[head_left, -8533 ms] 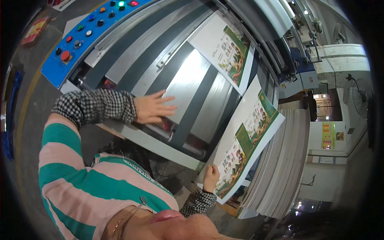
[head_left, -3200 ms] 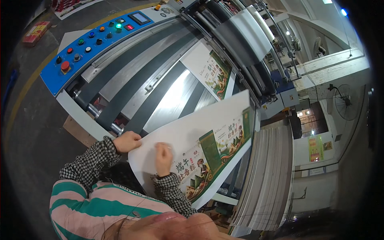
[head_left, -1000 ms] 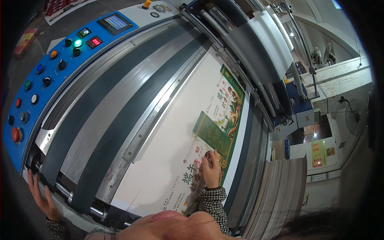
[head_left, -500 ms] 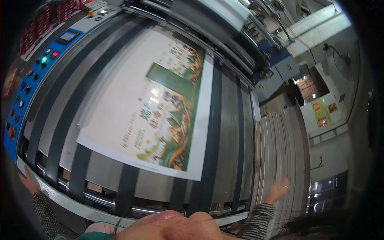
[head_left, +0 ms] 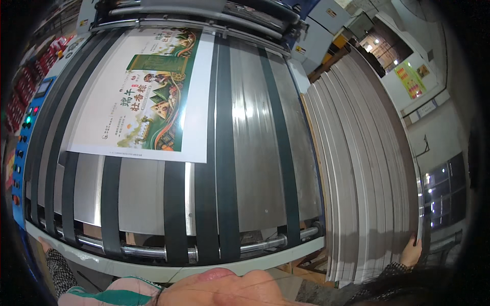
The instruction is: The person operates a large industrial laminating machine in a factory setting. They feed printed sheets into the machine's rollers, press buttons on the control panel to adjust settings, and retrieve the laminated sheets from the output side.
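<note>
Ahead of me, a large printed sheet [head_left: 94,115] with a green and cream food design lies on the dark belts [head_left: 176,209] of a wide machine bed. Neither hand touches it. At the far left, my left hand [head_left: 45,245] rests at the pale front rail [head_left: 97,259] of the machine, its fingers partly showing and apart. My right hand [head_left: 411,251] is at the lower right, against the outer edge of a thick pile of grey and white boards [head_left: 352,168]. Its fingers look stretched along that edge, with nothing visibly gripped.
A blue control panel [head_left: 20,168] with buttons and a lit green lamp runs down the left side. Rollers [head_left: 194,23] cross the machine's far end. Red packages [head_left: 28,84] are piled beyond the panel. A metal shaft [head_left: 255,248] shows under the belts near me.
My view has swung toward the right, showing more of the board pile. The printed sheet appears further left and away. My right hand has shifted outward to the pile's far edge.
</note>
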A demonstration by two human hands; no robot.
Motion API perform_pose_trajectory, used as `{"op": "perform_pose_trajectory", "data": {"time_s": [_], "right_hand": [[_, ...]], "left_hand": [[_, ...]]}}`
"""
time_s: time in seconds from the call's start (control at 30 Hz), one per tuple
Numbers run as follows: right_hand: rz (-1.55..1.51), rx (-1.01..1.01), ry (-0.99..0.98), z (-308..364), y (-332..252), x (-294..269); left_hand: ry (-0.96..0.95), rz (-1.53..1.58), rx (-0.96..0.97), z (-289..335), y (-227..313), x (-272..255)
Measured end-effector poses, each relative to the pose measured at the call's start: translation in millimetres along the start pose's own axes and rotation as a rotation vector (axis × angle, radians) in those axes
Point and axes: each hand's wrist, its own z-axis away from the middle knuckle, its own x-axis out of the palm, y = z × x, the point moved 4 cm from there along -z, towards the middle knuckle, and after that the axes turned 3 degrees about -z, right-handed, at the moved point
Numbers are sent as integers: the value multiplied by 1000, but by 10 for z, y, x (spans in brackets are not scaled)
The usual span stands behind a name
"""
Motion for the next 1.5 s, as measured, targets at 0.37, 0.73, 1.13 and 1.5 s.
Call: {"op": "perform_pose_trajectory", "data": {"time_s": [0.37, 0.73, 1.13, 1.5], "right_hand": [[171, -656, 7, 1723, -647, 854], [-101, -1495, -601, 4810, -2781, 766], [-1149, -1127, -1556, 7477, -3108, -728], [-515, -813, -756, 6454, -2645, 287]], "left_hand": [[-27, -210, -71, -363, -638, -160], [-220, -46, 933, 2407, 1102, 233], [-1687, -558, 845, 3629, 1298, 1290], [-1425, -365, 565, 2702, 1047, 476]]}}
